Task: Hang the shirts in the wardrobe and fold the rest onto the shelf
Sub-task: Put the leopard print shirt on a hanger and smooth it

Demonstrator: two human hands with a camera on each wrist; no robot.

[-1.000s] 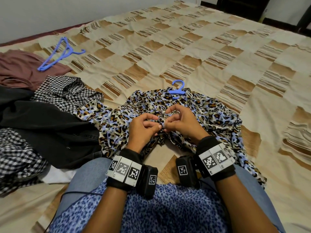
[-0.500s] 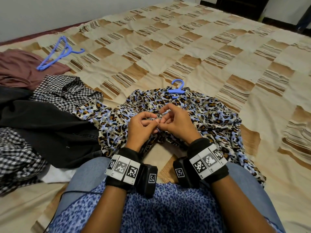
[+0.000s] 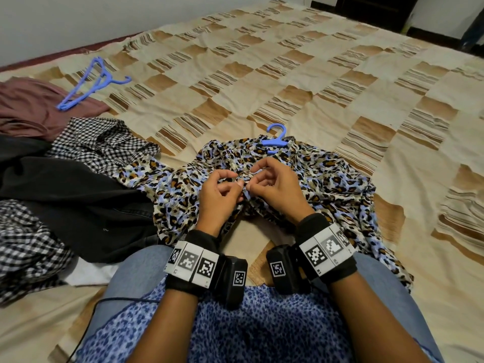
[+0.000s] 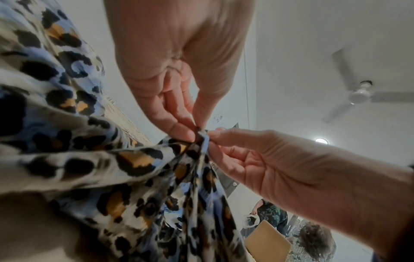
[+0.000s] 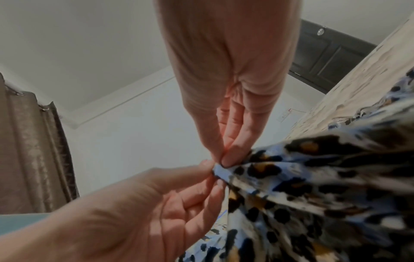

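Observation:
A leopard-print shirt (image 3: pixel 330 179) lies on the bed in front of my knees, with a blue hanger (image 3: pixel 275 138) inside it and the hook sticking out at the collar. My left hand (image 3: pixel 238 183) and right hand (image 3: pixel 252 180) meet over the middle of the shirt front. Each pinches a small fold of the fabric edge between thumb and fingertips. The left wrist view shows my left hand (image 4: pixel 190 129) pinching the shirt (image 4: pixel 94 159). In the right wrist view, my right hand (image 5: pixel 220 159) pinches the same bunched edge of the shirt (image 5: pixel 313 177).
Left of the shirt lies a pile: a checked shirt (image 3: pixel 99 145), a black garment (image 3: pixel 65 200), another checked piece (image 3: pixel 23 244), a maroon garment (image 3: pixel 28 106). Spare blue hangers (image 3: pixel 89 87) rest at the far left. The patchwork bedspread (image 3: pixel 301 74) stretches ahead and right.
Both hands have shifted a little up the shirt front toward the collar and still pinch the fabric edge; the right hand's fingers have spread slightly.

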